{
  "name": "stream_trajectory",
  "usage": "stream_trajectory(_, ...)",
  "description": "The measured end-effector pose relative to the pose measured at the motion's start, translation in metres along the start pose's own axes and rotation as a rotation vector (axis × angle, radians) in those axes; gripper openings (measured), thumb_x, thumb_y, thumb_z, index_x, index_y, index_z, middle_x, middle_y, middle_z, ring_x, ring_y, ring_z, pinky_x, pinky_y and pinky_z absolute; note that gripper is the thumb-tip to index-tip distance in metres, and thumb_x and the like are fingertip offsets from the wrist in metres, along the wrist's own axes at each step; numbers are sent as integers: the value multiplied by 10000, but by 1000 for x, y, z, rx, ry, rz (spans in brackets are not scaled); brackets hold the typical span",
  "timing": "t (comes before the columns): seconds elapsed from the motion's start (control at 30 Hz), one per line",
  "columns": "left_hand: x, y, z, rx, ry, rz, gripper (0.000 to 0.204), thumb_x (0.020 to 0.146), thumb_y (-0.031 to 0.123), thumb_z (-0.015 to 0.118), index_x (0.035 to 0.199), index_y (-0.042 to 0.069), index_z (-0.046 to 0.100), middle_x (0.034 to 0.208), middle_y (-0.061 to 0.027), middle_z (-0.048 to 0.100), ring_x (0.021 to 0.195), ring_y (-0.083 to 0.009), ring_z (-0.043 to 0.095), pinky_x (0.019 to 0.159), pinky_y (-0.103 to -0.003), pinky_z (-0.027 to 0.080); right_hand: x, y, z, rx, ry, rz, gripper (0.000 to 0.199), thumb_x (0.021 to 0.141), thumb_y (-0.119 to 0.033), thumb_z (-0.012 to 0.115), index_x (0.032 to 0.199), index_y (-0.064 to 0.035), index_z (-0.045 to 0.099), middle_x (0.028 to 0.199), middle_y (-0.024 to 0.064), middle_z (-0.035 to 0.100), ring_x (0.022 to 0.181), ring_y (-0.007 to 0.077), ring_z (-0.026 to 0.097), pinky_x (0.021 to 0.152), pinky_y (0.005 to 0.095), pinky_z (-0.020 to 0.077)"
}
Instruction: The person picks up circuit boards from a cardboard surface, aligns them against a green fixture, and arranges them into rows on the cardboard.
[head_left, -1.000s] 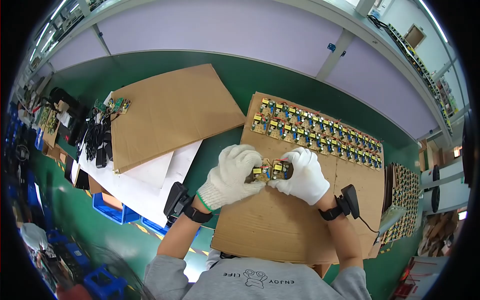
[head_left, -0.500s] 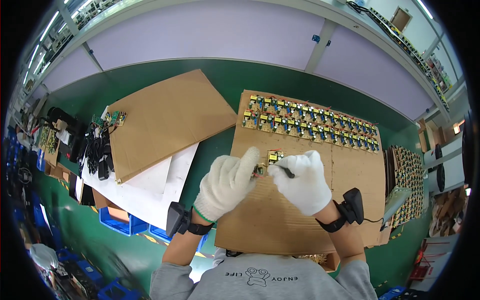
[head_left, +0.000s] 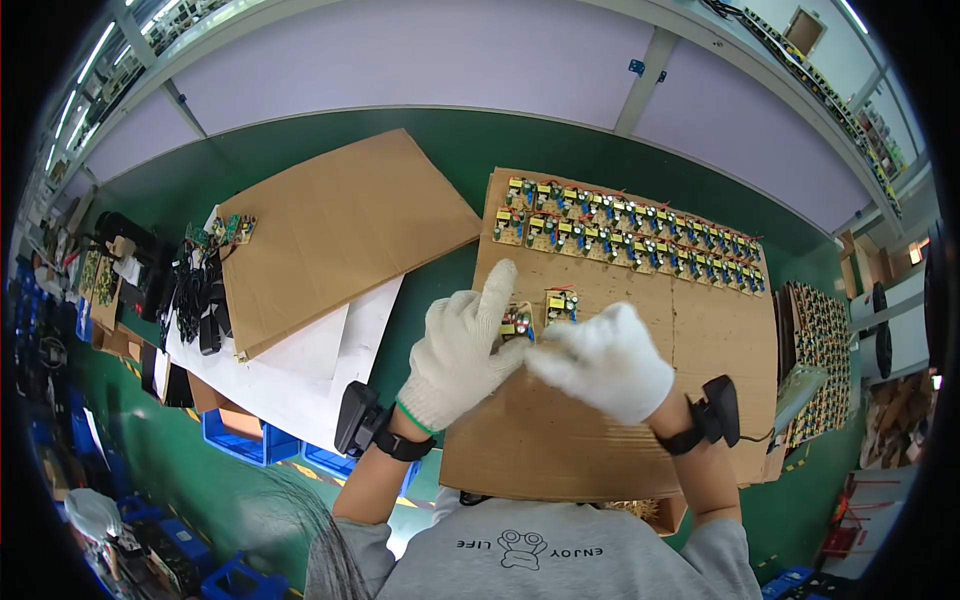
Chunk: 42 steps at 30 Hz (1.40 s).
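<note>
My left hand (head_left: 462, 345), in a knitted off-white glove, reaches over the cardboard sheet with its index finger straight and its thumb spread. Between that finger and thumb is a small circuit board (head_left: 518, 321) with a yellow part and red wires, partly covered by the glove. Just right of it lies a second circuit board (head_left: 562, 304), standing apart from the rows. My right hand (head_left: 606, 362), white-gloved and blurred by motion, is closed, its fingertips near my left thumb. What it grips is hidden.
Two rows of circuit boards (head_left: 630, 235) line the far part of the cardboard sheet (head_left: 600, 440). To the left, another cardboard sheet (head_left: 345, 240) lies over white sheets near black cables (head_left: 190, 290). Stacked boards (head_left: 820, 350) stand at right; blue bins (head_left: 245, 440) sit below left.
My right hand has dropped slightly nearer and tightened; the dark tool seen in it is out of sight. My left index finger has straightened, showing more of the circuit board.
</note>
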<state>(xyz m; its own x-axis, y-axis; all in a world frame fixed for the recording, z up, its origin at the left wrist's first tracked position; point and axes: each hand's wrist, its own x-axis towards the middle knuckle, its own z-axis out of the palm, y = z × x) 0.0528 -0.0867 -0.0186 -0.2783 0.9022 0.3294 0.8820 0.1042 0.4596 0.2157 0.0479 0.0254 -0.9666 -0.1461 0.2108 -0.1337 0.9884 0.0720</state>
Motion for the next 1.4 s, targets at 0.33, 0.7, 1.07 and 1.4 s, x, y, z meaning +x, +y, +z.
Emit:
stream_trajectory(0.33,4,-8,6,-62,3,-39,798,641,276,799,1327,63,451,1130,-156,565,1082,-319,528,903,-439,399,-9,30,39,252,-25,663,603,643,-426,814,1110,-92,631,984,136,596,895,328,552,801,408,431)
stream_trajectory(0.7,26,-23,9,47,168,-4,657,676,223,778,1261,95,508,1020,-106,605,969,-297,565,875,-422,394,4,40,53,268,74,494,535,652,-400,806,1069,-106,644,991,94,604,876,286,546,810,375,405)
stream_trajectory(1.07,19,-22,25,33,325,-14,465,709,188,757,1129,84,586,937,-81,639,914,-283,577,841,-412,404,18,38,66,18,241,329,457,698,-363,775,1033,-97,612,862,49,587,771,226,532,779,350,394)
stream_trajectory(1.4,35,-31,28,2,306,-119,392,740,144,726,1103,32,625,971,-115,681,943,-301,617,862,-402,446,39,32,71,-5,155,651,529,662,-444,794,996,-58,654,881,93,601,802,247,545,733,364,390)
